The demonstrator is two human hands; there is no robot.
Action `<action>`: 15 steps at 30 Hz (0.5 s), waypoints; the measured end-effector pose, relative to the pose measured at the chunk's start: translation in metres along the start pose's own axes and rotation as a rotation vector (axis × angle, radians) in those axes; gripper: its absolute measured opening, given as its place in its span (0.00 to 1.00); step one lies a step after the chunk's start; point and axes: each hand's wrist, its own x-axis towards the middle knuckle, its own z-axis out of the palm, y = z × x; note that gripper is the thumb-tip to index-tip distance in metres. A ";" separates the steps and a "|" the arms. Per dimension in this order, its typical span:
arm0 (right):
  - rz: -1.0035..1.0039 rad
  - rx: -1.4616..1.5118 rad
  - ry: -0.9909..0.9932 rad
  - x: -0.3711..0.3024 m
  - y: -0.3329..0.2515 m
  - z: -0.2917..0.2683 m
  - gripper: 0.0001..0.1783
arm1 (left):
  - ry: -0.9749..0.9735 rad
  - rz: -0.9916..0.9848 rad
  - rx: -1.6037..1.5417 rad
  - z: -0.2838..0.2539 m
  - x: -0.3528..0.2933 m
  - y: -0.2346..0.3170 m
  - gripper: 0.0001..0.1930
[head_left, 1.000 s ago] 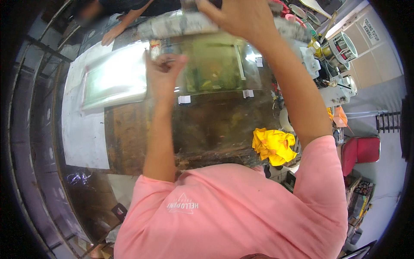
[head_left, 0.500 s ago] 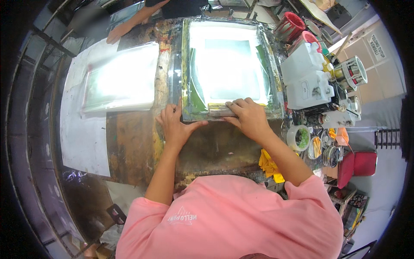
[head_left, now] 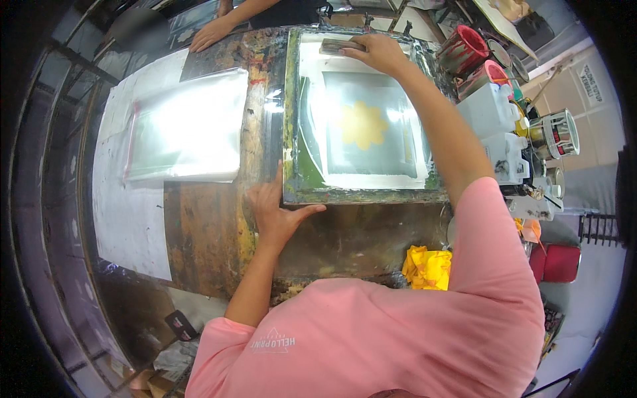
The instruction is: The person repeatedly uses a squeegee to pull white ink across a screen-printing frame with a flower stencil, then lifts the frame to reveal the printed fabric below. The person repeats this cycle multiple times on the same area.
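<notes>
My right hand point(head_left: 376, 53) is closed on a squeegee point(head_left: 343, 46) at the far end of a screen printing frame point(head_left: 365, 197). Under that arm lies the screen's mesh point(head_left: 332, 156), where a pale yellow flower shape point(head_left: 361, 125) shows through the grey-green middle. White margins and green patches surround it. My left hand point(head_left: 271, 202) rests at the frame's near left corner. Its thumb lies along the front edge and its index finger points up the left side, spread apart; the other fingers are partly hidden.
A shiny stack of clear plastic sheets point(head_left: 189, 129) lies on white paper point(head_left: 133, 229) at left. Another person's hand point(head_left: 211, 34) touches the table's far edge. White jugs point(head_left: 488, 109) and paint-stained red tubs point(head_left: 464, 50) crowd the right side. A yellow cloth point(head_left: 428, 267) lies at the near right.
My right hand has carried the squeegee from the screen's near end to its far end. The yellow flower shape now shows. The other person's hand has shifted right; my left hand stays at the corner.
</notes>
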 end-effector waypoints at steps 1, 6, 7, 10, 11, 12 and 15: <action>0.010 -0.035 0.033 0.000 0.001 0.005 0.35 | 0.021 0.037 0.019 0.001 0.000 -0.001 0.62; 0.016 -0.126 0.083 -0.052 -0.026 0.027 0.28 | 0.094 0.119 0.023 0.003 0.000 -0.001 0.63; 0.007 -0.142 0.084 -0.069 -0.036 0.024 0.28 | 0.072 0.086 0.017 0.003 -0.001 -0.001 0.62; 0.030 -0.112 0.017 -0.133 -0.079 0.007 0.26 | 0.001 0.001 0.025 0.002 -0.004 0.000 0.61; 0.025 -0.106 0.009 -0.157 -0.097 -0.001 0.25 | -0.005 -0.007 0.035 0.002 -0.004 0.000 0.60; 0.040 -0.106 -0.030 -0.182 -0.115 -0.009 0.25 | -0.011 -0.015 0.045 0.002 -0.004 -0.001 0.60; 0.065 -0.074 -0.106 -0.239 -0.162 -0.037 0.25 | 0.025 0.036 0.025 0.001 -0.004 -0.001 0.58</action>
